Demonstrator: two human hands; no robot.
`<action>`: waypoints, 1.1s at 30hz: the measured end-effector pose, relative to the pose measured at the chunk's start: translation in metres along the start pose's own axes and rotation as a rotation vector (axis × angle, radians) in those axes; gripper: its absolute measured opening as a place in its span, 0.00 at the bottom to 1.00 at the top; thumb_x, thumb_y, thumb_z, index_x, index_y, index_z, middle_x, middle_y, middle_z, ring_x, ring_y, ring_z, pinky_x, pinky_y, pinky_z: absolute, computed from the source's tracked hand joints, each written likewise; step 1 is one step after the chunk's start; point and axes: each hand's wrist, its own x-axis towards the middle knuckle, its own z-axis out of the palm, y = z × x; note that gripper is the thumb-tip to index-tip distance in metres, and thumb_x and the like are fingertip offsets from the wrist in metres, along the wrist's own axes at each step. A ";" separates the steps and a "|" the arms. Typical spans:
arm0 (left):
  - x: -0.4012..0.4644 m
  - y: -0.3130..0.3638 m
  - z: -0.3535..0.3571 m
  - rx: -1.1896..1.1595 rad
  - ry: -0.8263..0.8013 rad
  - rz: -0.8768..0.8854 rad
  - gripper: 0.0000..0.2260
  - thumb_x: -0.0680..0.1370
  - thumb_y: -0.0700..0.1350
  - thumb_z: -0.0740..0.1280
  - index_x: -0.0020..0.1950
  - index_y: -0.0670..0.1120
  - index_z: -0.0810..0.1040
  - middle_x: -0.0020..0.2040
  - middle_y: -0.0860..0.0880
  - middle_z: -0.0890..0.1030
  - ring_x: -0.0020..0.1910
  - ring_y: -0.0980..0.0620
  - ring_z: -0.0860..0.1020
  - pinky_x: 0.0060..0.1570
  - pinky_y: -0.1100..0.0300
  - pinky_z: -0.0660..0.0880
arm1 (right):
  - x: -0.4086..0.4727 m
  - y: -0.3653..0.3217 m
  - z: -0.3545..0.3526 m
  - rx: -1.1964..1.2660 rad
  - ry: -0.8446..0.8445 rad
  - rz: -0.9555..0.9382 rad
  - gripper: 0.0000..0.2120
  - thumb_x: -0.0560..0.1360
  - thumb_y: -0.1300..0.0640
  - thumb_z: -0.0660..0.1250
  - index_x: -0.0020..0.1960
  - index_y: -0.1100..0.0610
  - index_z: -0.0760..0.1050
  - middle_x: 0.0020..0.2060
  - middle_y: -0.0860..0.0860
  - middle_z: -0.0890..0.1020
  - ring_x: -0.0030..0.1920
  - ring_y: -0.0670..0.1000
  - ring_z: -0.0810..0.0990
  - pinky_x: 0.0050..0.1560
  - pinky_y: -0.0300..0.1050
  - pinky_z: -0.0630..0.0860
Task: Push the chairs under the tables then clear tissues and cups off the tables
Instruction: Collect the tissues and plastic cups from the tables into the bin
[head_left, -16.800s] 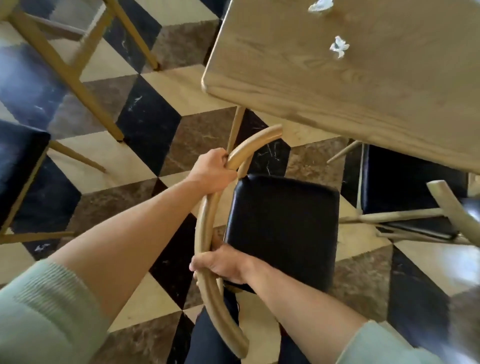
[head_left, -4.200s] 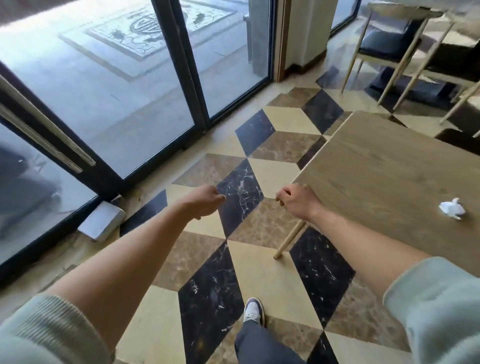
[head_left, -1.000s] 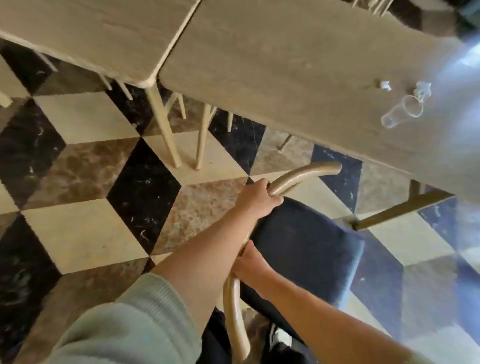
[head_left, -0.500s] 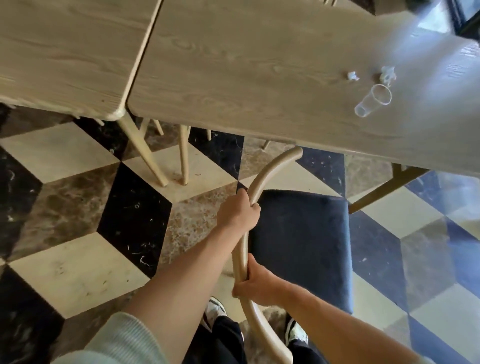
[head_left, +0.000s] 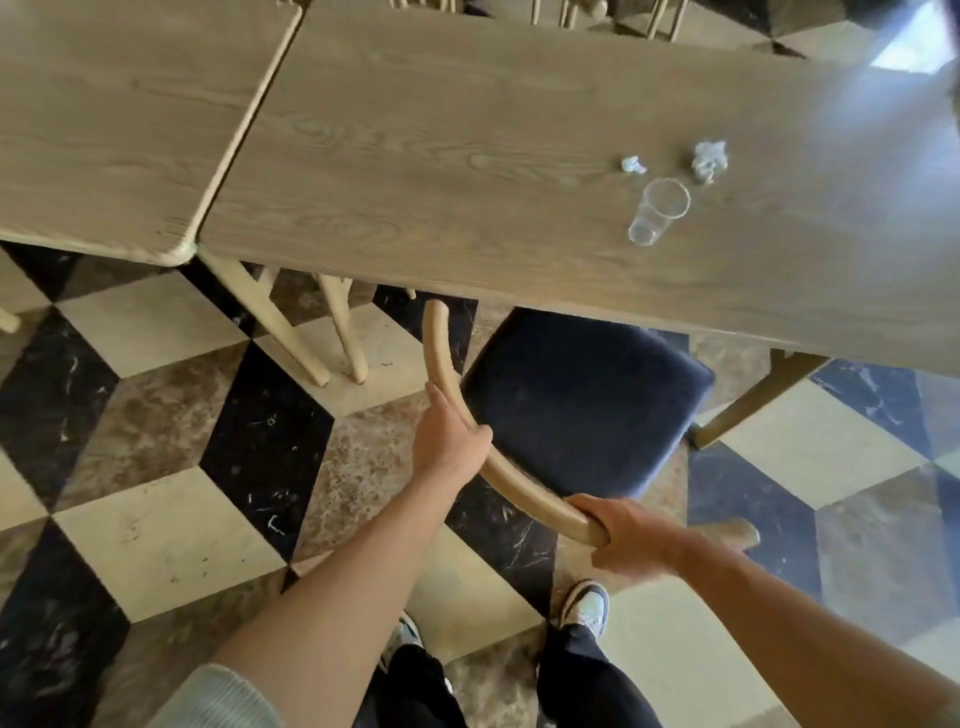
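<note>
Both hands on chair (head_left: 576, 405) backrest: left hand (head_left: 449, 434) pressing, right hand (head_left: 631, 540) wrapped. Chair swung square since half-second ago, seat front under surface (head_left: 467, 171). I push on. Cup (head_left: 658, 210), tissues (head_left: 709, 158) wait.

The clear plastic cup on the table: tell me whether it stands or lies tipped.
Tipped: the cup lies on its side, mouth facing away.

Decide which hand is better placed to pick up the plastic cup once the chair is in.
Right hand, probably: the cup lies on the table's right part; left hand is farther left.
</note>
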 end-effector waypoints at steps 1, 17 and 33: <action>-0.006 0.011 0.009 -0.048 0.003 -0.030 0.35 0.77 0.52 0.73 0.79 0.47 0.61 0.65 0.45 0.80 0.54 0.45 0.83 0.42 0.56 0.83 | -0.008 0.022 -0.011 -0.061 0.043 0.003 0.29 0.72 0.57 0.70 0.68 0.37 0.70 0.53 0.42 0.79 0.52 0.47 0.77 0.53 0.45 0.77; -0.082 0.161 0.104 0.108 -0.178 -0.140 0.18 0.81 0.56 0.62 0.62 0.43 0.72 0.45 0.44 0.80 0.38 0.45 0.83 0.42 0.50 0.85 | -0.078 0.226 -0.113 -0.115 0.418 0.191 0.18 0.74 0.64 0.68 0.58 0.45 0.83 0.50 0.46 0.84 0.50 0.51 0.79 0.53 0.43 0.75; 0.030 0.271 0.020 0.234 0.001 0.471 0.38 0.73 0.62 0.73 0.76 0.45 0.63 0.70 0.44 0.74 0.66 0.44 0.75 0.59 0.50 0.76 | 0.028 0.125 -0.252 0.408 0.707 0.131 0.12 0.78 0.60 0.66 0.55 0.48 0.83 0.48 0.45 0.83 0.45 0.48 0.81 0.36 0.31 0.69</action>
